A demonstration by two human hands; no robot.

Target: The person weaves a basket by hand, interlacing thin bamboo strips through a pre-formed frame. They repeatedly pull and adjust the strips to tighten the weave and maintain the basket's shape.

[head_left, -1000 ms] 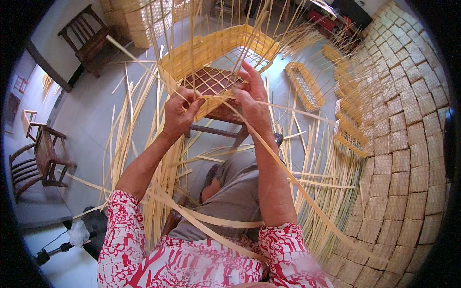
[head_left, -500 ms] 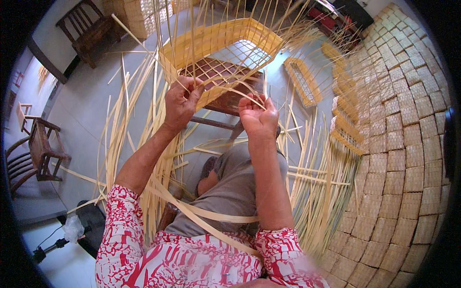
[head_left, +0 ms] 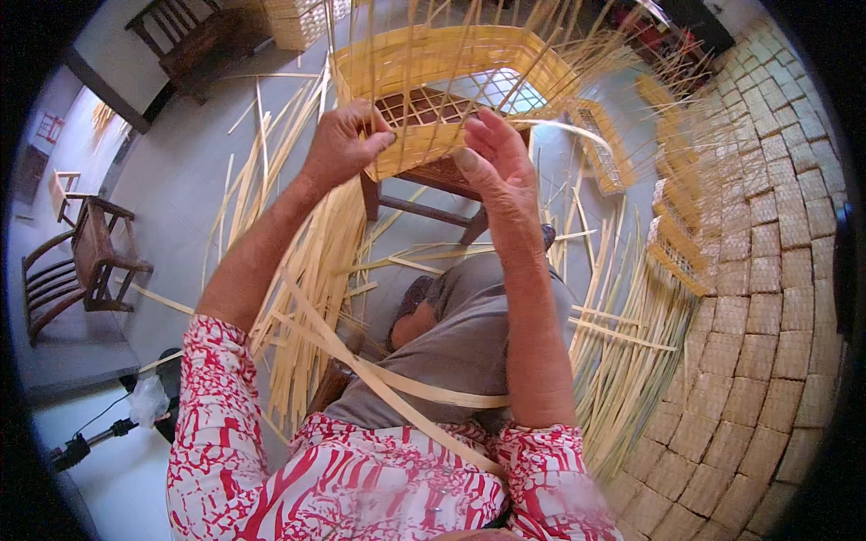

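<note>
A half-woven yellow bamboo basket (head_left: pixel 419 144) with an open lattice bottom and upright stakes rests on a small wooden stool (head_left: pixel 433 175). My left hand (head_left: pixel 347 149) pinches its near wall by the left corner, thumb and forefinger pressed together. Close to the right part of that wall, my right hand (head_left: pixel 505 167) has its thumb apart from its slightly bent fingers, with nothing visible between them. A pale bamboo strip (head_left: pixel 577 131) runs out to the right from behind this hand. Other long strips (head_left: pixel 361 365) lie across my lap.
Loose bamboo strips (head_left: pixel 302 298) lie heaped left of my legs, with more strips (head_left: pixel 613 334) on the right. Several yellow baskets (head_left: pixel 677 234) stand at the right before a wall of stacked woven pieces (head_left: pixel 758 298). Wooden chairs (head_left: pixel 104 248) stand at the left.
My right hand has loosened from the strip it was holding and its fingers have spread. The strip now bends out to the right. My left hand stays at the basket's corner.
</note>
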